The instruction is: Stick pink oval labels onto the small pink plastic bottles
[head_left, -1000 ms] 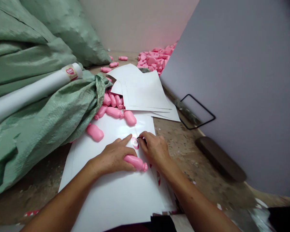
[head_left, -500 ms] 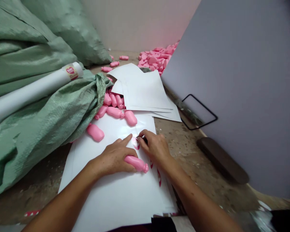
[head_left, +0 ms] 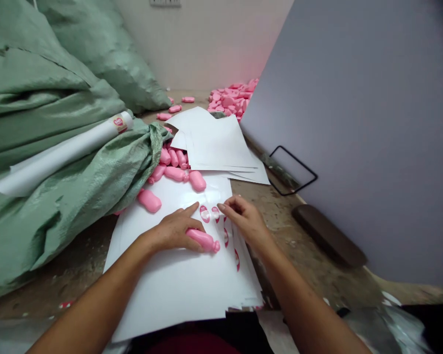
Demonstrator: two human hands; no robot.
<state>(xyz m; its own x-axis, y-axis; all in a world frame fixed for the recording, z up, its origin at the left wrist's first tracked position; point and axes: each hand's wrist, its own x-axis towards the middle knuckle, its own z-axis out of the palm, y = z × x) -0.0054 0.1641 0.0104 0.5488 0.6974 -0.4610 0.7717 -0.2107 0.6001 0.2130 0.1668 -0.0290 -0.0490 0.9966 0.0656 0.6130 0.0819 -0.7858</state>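
The grip of the left hand point(head_left: 180, 230) was closed around one end of a pink bottle point(head_left: 204, 241) on the white sheet point(head_left: 162, 295), inboard of its right edge. The right hand's point(head_left: 246, 219) fingertips were nearly together beside the red stickers point(head_left: 204, 214) near that edge; whether its grip held anything could not be determined.

Premises consistent with a workshop: bulging green sacks point(head_left: 129, 162), heaped pink pieces point(head_left: 231, 101), a label sheet point(head_left: 162, 290), stained floor point(head_left: 275, 214).
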